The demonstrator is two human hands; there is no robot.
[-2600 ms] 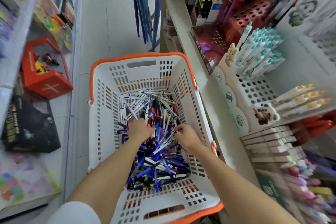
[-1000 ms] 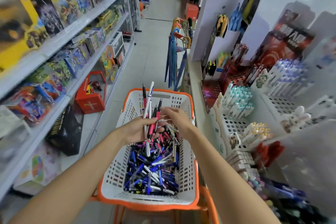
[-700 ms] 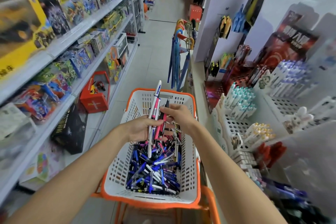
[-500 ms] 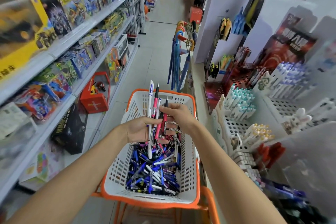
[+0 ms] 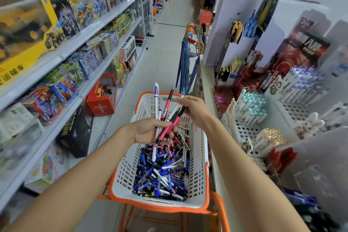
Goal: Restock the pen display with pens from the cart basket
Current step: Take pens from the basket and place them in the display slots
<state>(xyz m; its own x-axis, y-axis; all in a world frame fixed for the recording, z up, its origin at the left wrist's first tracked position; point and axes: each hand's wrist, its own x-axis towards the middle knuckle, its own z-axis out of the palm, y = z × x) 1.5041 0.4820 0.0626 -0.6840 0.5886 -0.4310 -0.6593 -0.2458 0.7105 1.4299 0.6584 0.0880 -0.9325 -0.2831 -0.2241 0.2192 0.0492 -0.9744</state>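
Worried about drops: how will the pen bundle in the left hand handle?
Probably stiff and light. The pens fan out unevenly in the left hand, so smooth barrels may slip. Dropped ones likely land in the basket.

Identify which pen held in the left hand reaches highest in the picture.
The white pen with blue print, leftmost of them; the pink, black-tipped pen beside it ends slightly lower.
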